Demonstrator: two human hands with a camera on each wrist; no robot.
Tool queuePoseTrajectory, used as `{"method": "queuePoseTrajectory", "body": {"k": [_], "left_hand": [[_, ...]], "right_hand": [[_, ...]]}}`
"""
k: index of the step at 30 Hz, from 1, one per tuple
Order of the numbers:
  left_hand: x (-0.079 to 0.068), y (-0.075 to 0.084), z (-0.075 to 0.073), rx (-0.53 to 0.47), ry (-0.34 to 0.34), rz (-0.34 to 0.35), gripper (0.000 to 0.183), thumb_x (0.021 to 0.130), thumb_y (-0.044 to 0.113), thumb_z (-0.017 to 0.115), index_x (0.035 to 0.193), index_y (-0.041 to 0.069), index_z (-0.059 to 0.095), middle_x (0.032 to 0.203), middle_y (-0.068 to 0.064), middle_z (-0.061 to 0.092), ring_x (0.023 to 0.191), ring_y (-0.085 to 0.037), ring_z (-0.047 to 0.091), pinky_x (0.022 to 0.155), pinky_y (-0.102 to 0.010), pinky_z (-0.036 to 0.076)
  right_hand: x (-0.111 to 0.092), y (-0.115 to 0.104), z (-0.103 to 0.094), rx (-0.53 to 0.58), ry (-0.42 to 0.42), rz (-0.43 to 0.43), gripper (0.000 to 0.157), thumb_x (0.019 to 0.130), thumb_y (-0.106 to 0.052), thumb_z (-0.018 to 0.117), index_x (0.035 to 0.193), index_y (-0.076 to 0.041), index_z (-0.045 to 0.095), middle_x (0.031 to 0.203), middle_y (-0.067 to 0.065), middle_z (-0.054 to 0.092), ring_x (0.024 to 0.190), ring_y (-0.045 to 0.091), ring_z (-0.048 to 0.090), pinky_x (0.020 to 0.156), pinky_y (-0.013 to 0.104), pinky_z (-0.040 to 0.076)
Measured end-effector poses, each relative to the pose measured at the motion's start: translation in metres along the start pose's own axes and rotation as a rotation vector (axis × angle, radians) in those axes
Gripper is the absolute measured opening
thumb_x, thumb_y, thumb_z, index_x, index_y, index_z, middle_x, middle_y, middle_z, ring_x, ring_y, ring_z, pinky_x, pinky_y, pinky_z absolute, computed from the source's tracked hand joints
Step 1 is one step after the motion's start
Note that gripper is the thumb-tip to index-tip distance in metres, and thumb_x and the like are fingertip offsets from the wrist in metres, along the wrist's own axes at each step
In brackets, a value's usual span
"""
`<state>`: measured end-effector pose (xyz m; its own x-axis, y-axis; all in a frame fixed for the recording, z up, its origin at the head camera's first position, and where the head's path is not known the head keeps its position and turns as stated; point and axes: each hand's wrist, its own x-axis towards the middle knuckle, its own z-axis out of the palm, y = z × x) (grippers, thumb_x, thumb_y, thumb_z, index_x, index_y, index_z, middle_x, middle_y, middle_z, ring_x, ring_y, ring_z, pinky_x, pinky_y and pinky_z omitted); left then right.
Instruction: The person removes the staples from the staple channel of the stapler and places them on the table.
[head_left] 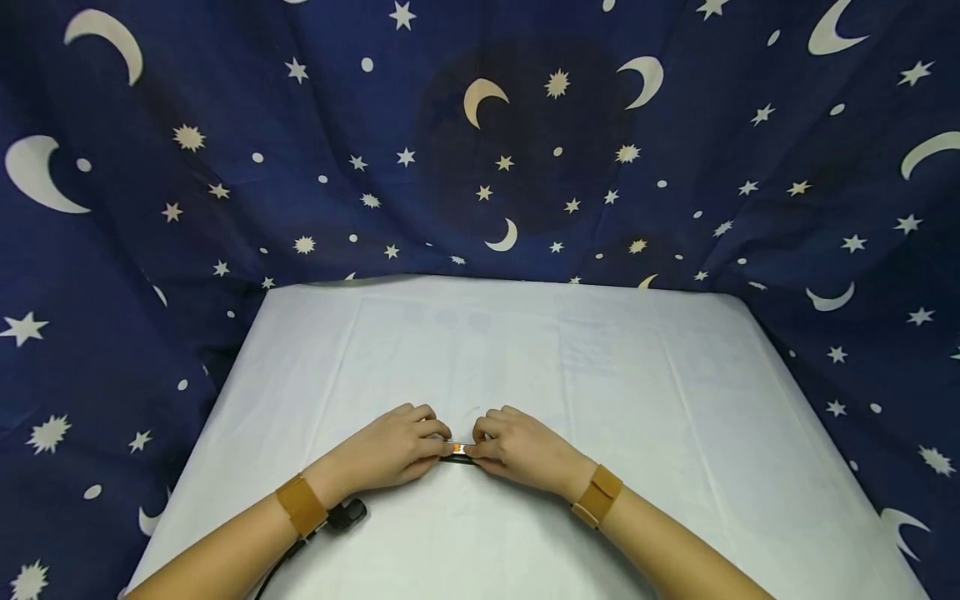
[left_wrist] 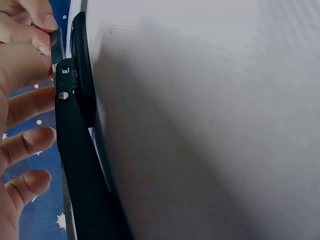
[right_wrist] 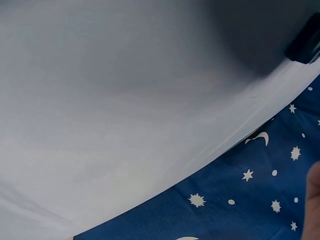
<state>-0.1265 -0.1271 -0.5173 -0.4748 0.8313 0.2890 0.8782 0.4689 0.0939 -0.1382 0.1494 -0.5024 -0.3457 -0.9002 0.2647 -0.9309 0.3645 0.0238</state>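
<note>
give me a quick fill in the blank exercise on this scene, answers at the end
The left hand and right hand grip a small item ____ them.
The tabletop cloth is ____.
The backdrop is dark ____.
Its pale print mixes dots, stars and crescent ____.

Missing words: between; white; blue; moons.

Table: top draped in white cloth, far corners rounded | cloth: long straight creases, faint bluish patches toward far edge | near middle: slim black object; whether touching or just above cloth, unclear
</note>
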Motion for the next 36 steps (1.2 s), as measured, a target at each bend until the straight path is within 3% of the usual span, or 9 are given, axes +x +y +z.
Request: {"method": "queuePoseTrajectory", "body": {"k": [7, 16, 22, 27, 36], "left_hand": [[-0.013, -0.006, -0.004, 0.024, -0.034, -0.042, 0.019, 0.099, 0.025, 0.066, 0.116, 0.028, 0.075, 0.119, 0.014, 0.072, 0.108, -0.011, 0.062, 0.085, -0.031, 0.049], [-0.019, -0.018, -0.005, 0.04, -0.011, -0.048, 0.029, 0.096, 0.025, 0.073, 0.124, 0.031, 0.074, 0.126, 0.014, 0.072, 0.112, -0.015, 0.065, 0.083, -0.033, 0.048], [-0.019, -0.018, -0.005, 0.004, -0.082, -0.068, 0.03, 0.1, 0.027, 0.066, 0.129, 0.031, 0.072, 0.131, 0.014, 0.07, 0.118, -0.015, 0.063, 0.087, -0.034, 0.047], [-0.021, -0.016, -0.007, -0.031, -0.094, -0.085, 0.027, 0.101, 0.028, 0.063, 0.127, 0.031, 0.072, 0.134, 0.014, 0.069, 0.12, -0.015, 0.062, 0.09, -0.035, 0.047], [-0.024, -0.018, -0.008, -0.044, -0.044, -0.072, 0.028, 0.1, 0.027, 0.064, 0.126, 0.03, 0.072, 0.129, 0.014, 0.071, 0.135, -0.025, 0.057, 0.103, -0.044, 0.044]], "right_hand": [[0.006, 0.0, -0.001, 0.077, 0.0, 0.007, 0.008, 0.093, -0.02, 0.079, 0.1, -0.019, 0.082, 0.094, -0.011, 0.061, 0.08, 0.004, 0.053, 0.077, 0.02, 0.049], [0.011, 0.012, -0.003, 0.153, 0.008, -0.026, 0.011, 0.091, -0.016, 0.08, 0.102, -0.016, 0.082, 0.096, -0.008, 0.063, 0.082, 0.005, 0.056, 0.08, 0.019, 0.05], [0.014, 0.014, -0.004, 0.217, -0.028, -0.012, 0.025, 0.095, -0.029, 0.074, 0.118, -0.019, 0.077, 0.102, -0.008, 0.062, 0.082, 0.004, 0.053, 0.081, 0.023, 0.051], [0.019, 0.012, 0.001, 0.18, -0.065, -0.024, 0.021, 0.097, -0.033, 0.069, 0.115, -0.023, 0.075, 0.102, -0.008, 0.059, 0.082, 0.004, 0.05, 0.081, 0.023, 0.049], [0.033, 0.012, 0.005, 0.123, -0.11, 0.003, 0.01, 0.1, -0.035, 0.062, 0.104, -0.026, 0.063, 0.103, -0.01, 0.057, 0.088, 0.008, 0.049, 0.08, 0.027, 0.044]]}}
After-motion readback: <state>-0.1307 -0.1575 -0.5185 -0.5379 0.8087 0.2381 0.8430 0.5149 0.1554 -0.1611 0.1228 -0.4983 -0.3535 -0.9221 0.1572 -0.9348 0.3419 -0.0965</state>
